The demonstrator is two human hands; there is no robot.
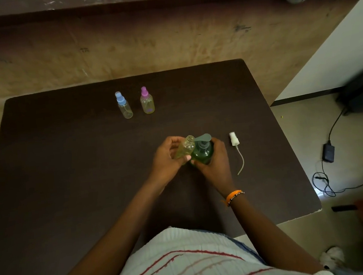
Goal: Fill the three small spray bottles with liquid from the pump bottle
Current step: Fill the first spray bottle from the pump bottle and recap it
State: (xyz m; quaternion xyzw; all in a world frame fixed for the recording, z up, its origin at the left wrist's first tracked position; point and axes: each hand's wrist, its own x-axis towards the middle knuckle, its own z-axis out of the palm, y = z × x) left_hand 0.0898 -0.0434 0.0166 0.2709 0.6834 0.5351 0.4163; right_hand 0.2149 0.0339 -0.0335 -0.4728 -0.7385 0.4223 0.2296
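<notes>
Near the middle of the dark table (pixel 66 148), the left hand (pixel 167 158) is gripping the uncapped spray bottle (pixel 185 147) tilted under the spout while the right hand (pixel 214 165) is wrapping around the green pump bottle (pixel 202 154), so imo keep that mouth right under the nozzle and pump slow.

Both forearms bare, reaching forward and converging near the middle. Left hand (pixel 166 155) curled, thumb tip forward (nail visible), fingers wrapped round a small open spray bottle (pixel 185 148) held tilted. Right hand (pixel 214 163) cupped round the green pump bottle (pixel 202 152), fingers curving behind its body, thumb on the near side. Right wrist slightly bent, wearing an orange band (pixel 232 195) beside a beaded one. The 2 hands nearly touching.
</notes>
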